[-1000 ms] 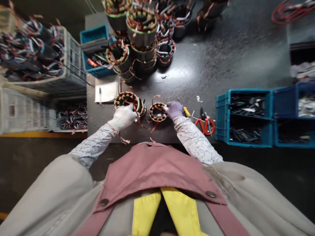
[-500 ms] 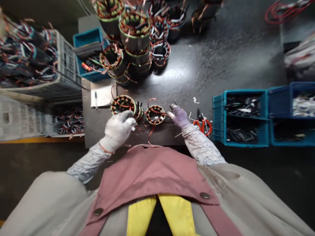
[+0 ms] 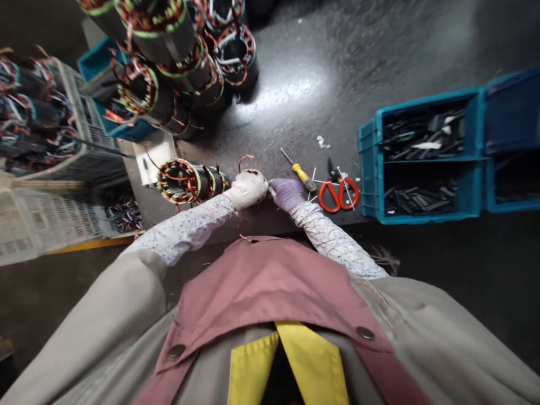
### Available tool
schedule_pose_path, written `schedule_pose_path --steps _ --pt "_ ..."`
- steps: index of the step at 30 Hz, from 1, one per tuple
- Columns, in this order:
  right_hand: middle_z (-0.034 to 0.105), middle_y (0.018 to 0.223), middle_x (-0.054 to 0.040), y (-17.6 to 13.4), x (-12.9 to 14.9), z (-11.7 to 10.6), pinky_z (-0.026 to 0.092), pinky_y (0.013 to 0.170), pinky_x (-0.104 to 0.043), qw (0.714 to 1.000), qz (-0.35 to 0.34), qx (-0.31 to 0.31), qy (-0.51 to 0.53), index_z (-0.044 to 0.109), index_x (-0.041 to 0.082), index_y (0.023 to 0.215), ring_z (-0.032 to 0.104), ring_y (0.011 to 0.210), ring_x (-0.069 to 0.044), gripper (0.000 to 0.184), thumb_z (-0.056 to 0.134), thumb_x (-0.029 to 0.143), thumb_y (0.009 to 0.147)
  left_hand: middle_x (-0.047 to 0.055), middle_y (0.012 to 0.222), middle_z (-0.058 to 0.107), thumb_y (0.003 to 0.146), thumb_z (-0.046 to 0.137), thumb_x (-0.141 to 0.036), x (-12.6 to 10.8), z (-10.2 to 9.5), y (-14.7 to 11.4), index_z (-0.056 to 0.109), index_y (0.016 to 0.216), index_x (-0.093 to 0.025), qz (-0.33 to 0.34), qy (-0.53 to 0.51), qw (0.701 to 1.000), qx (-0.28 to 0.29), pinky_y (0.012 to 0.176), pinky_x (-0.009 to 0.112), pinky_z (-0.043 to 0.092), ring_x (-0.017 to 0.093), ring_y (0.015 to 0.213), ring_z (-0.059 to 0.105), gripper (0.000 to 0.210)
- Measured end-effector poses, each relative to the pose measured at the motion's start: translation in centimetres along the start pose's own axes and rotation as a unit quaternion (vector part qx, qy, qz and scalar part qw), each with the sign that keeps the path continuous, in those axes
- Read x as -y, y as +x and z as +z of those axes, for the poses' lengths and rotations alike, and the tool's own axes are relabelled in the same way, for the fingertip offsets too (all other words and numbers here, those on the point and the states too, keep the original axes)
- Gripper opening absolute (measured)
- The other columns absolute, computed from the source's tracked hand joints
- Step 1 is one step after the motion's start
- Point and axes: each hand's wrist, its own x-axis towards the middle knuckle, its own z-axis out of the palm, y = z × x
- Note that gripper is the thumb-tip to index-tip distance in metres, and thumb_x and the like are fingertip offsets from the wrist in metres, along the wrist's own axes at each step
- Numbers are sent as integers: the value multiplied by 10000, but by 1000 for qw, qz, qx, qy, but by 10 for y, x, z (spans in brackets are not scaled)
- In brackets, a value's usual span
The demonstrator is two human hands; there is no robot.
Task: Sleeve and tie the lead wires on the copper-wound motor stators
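My left hand (image 3: 248,190), in a white glove, is closed over the top of an upright motor stator (image 3: 253,171) at the table's front edge. The hand hides most of that stator; a bit of its rim and loose copper-coloured wires stick out above and below. My right hand (image 3: 288,195), in a purple glove, is closed with its fingertips against the stator's right side, close to the left fingers. What those fingertips pinch is too small to make out. Another wound stator (image 3: 206,181) lies on its side, left of my left hand.
Right of my hands lie a yellow-handled screwdriver (image 3: 302,174), red-handled scissors (image 3: 337,194) and white ties. Blue bins (image 3: 430,219) of black pieces stand at the right. Stacked stators (image 3: 169,50) rise at back left, beside a white paper (image 3: 162,151) and a crate (image 3: 80,140) of stators.
My left hand has moved right, from the lying stator onto the upright one. My right hand has closed in at its right side, uncovering the screwdriver. The view has shifted and turned.
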Motion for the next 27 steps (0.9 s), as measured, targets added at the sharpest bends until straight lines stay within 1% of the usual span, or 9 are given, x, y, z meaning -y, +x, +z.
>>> schedule_pose_path --steps 4,8,10,12,14,18,21,24,27 --pt "726 1160 -113 2 0 5 478 822 -334 999 22 -3 38 704 213 1157 673 1062 -271 343 427 318 985 99 732 665 725 697 -279 -4 5 -1 684 679 -156 -24 -135 991 -5 766 330 495 264 879 646 132" --pt "734 1136 -104 -3 -6 7 478 838 -345 997 22 16 70 707 232 1178 670 1051 -271 333 449 285 975 42 679 630 791 631 -313 -8 16 -9 622 741 -152 -34 -282 957 -53 635 259 494 143 637 592 168" --pt "680 1259 -129 -9 -9 10 450 936 -381 997 -38 -31 57 677 197 1241 615 1150 -282 348 470 277 973 -8 637 566 810 623 -338 -3 21 -16 554 758 -174 -62 -399 904 -139 587 220 463 97 564 520 186" --pt "584 1401 -142 -14 -9 13 370 1051 -441 986 -132 -94 32 636 174 1300 508 1278 -299 375 509 283 965 -55 586 471 784 659 -346 8 26 -24 458 716 -195 -100 -517 820 -224 537 190 420 68 506 438 260" --pt "546 1441 -144 -14 -5 14 309 1095 -489 973 -207 -105 4 643 167 1285 449 1321 -306 356 512 244 963 -78 551 407 735 698 -316 19 32 -33 390 672 -204 -127 -576 764 -260 490 179 378 54 464 379 334" --pt "673 1233 -156 2 7 5 351 1044 -471 961 -270 -22 -57 722 133 1090 531 1194 -283 299 451 140 964 -82 530 404 750 656 -280 35 45 -40 422 658 -201 -142 -561 772 -263 451 183 325 54 435 348 264" --pt "699 1134 -150 18 14 -5 406 965 -444 958 -271 13 -97 736 137 1018 568 1116 -295 257 492 140 936 -65 559 469 758 641 -248 40 52 -38 513 677 -184 -137 -537 787 -271 501 191 357 66 482 404 164" --pt "690 1152 -169 24 14 -5 424 969 -443 970 -232 1 -74 732 113 1040 580 1123 -312 248 516 163 929 -31 638 568 760 636 -198 43 55 -39 609 710 -167 -125 -504 812 -268 621 211 425 94 595 506 64" --pt "690 1184 -145 16 4 2 432 1026 -397 983 -169 -62 42 710 119 1109 591 1159 -265 294 466 184 958 21 800 661 759 658 -159 40 56 -49 697 835 -154 -107 -451 847 -261 814 251 459 148 802 602 86"
